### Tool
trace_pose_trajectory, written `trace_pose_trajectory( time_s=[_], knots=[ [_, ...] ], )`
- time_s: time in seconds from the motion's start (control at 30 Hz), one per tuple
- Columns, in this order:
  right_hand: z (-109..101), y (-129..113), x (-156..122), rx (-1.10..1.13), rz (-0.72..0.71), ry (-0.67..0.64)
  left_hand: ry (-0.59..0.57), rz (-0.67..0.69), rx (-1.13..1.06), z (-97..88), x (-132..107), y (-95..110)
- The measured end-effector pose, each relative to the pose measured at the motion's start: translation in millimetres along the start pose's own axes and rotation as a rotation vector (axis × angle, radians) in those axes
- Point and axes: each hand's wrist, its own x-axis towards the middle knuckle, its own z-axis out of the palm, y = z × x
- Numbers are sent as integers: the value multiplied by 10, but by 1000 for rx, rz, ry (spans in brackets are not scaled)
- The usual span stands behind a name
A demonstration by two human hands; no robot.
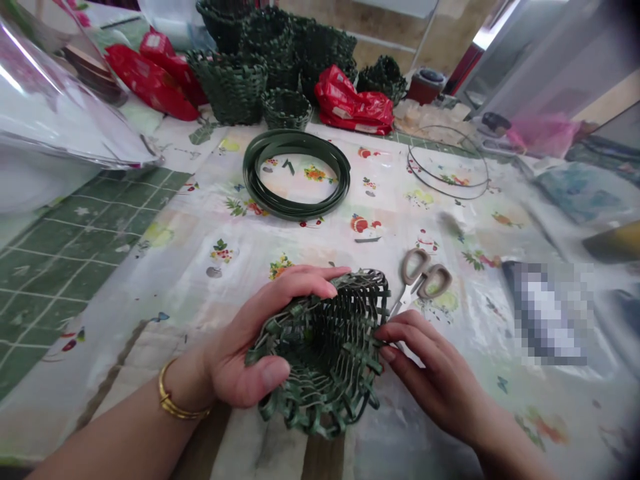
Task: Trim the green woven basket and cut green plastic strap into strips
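Observation:
A small dark green woven basket (327, 353) lies tilted on the table, its opening facing me. My left hand (250, 340) grips its left rim, fingers over the top edge and thumb on the near edge. A gold bangle sits on that wrist. My right hand (425, 373) rests at the basket's right side, fingertips pinching the woven strips there. Grey-handled scissors (420, 277) lie just beyond my right hand.
A coil of green strip (296, 173) lies mid-table. Wire rings (447, 163) lie to its right. Several finished green baskets (235, 83) and red bags (353, 100) stand at the back. A clear plastic sheet (60, 113) looms at the left. The tablecloth (200, 233) is floral.

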Motion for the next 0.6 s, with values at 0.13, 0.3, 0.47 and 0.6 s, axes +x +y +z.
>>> trace_pose_trajectory(
  time_s=[0.13,0.3,0.47,0.6],
  knots=[
    [66,-94,-48,-81,57,107,15,5,2,11,-15,-15],
    [130,-84,-35,16,128,139,28,22,12,15,0,-30],
    [118,24,11,146,73,104,27,-11,-12,8,1,-23],
    [112,104,19,144,15,104,36,1,-43,13,-1,-36]
  ],
)
